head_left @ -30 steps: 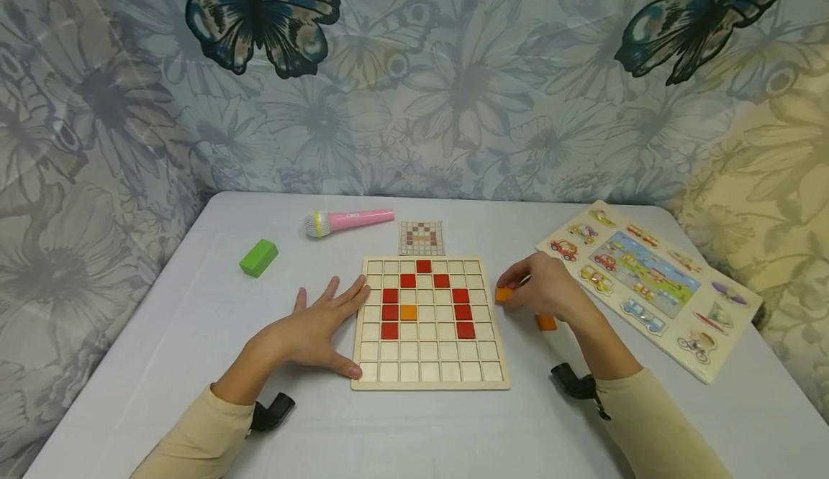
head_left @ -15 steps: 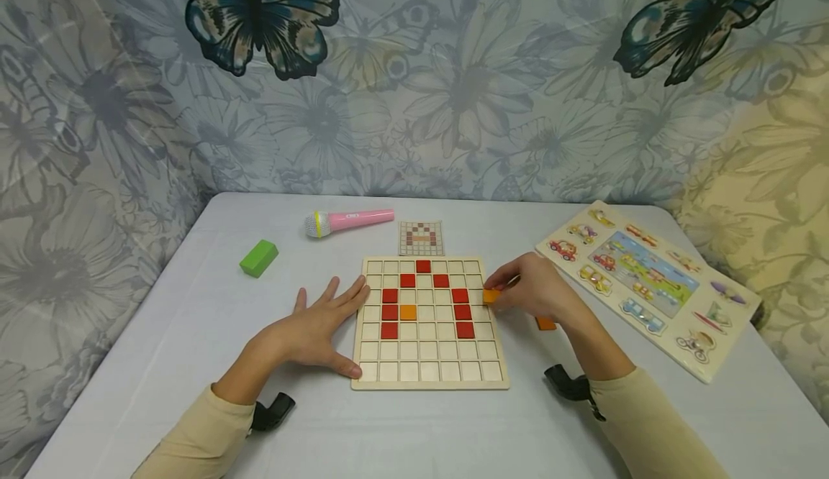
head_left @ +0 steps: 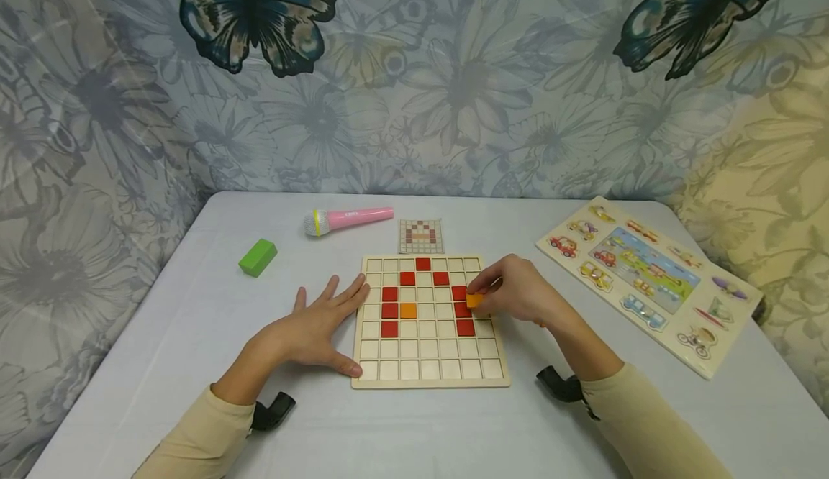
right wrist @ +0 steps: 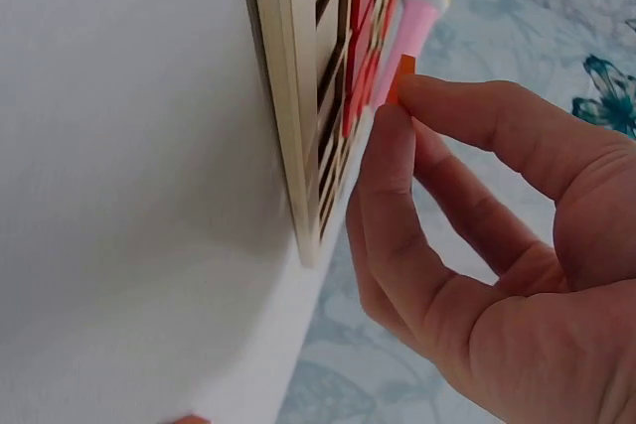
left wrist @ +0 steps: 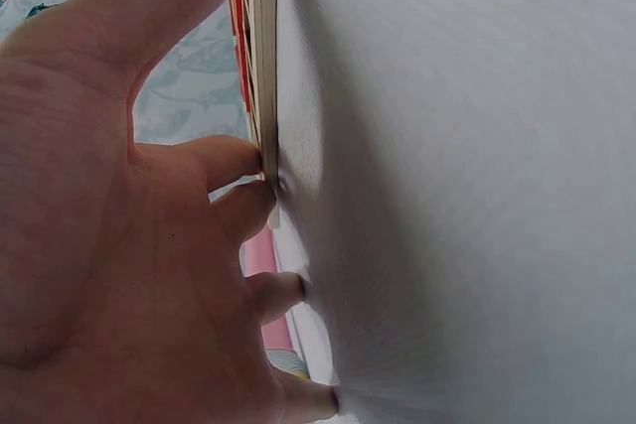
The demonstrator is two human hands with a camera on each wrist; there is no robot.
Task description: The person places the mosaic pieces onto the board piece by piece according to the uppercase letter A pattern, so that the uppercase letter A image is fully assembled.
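A wooden grid board point(head_left: 429, 350) lies on the white table, with red tiles set in an arch and one orange tile point(head_left: 408, 311) in a left-hand cell. My left hand point(head_left: 316, 332) rests with spread fingers along the board's left edge, thumb at the lower corner. Between thumb and fingertips, my right hand point(head_left: 518, 293) pinches another orange tile point(head_left: 475, 300). That tile is over the right column of red tiles; the right wrist view shows the pinched tile point(right wrist: 401, 76) held clear of the board. A loose orange piece point(right wrist: 189, 420) peeks in at that view's bottom edge.
Behind the board lies a small pattern card point(head_left: 420, 236), beside a pink toy microphone point(head_left: 350, 219). A green block point(head_left: 258, 258) sits at the left. A vehicle picture puzzle board point(head_left: 648, 285) lies at the right, behind the right forearm.
My right hand has carried the orange tile leftward, from beside the board's right edge to over the right red column. The left hand has stayed in place.
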